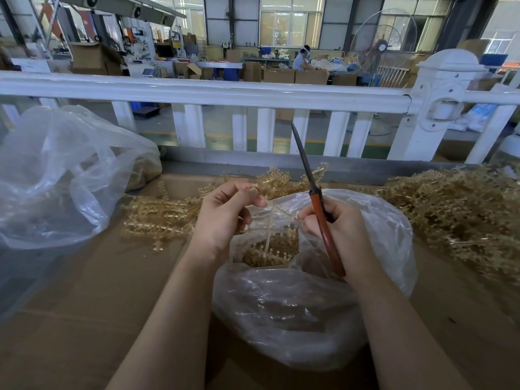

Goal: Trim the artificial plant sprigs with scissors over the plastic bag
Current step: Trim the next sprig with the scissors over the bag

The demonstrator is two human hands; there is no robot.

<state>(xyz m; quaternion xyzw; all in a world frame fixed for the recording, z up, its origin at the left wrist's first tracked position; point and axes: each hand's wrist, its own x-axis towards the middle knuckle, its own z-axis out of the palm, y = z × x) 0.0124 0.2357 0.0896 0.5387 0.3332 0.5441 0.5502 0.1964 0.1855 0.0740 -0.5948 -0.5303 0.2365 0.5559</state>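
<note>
While held over the mouth of the plastic bag (295, 305), gold sprig (270, 220) pinched at its upper stem by the left hand (225, 215), grip clenched on the stem between thumb and fingertips. Right hand (337, 229) at 3 o'clock of the sprig, grip curled round the orange-handled scissors (323, 220), fingertips also touching the sprig's side branch; blades closed (or nearly so) and pointing up toward 12 o'clock, not on the stem at this instant.

Bag open at centre of the cardboard-covered surface (98, 305), gold trimmed pieces (270, 249) heaped inside, showing some trimming already done.

Untrimmed stock: large heap of sprigs (455, 215) at 3 o'clock of the bag, spreading to the frame edge. Smaller loose group of sprigs (160, 215) at 9 o'clock, just beyond the left hand; whether trimmed or waiting cannot be told. More strands (281, 178) at 12 o'clock behind the hands.

Second clear bag (56, 175) at 10 o'clock, crumpled, with some gold material near its far end. White railing (197, 91) across the far edge of the surface.

Judged progress: mid-task, with much of the supply (the right-hand heap especially) apparently left to cut.
</note>
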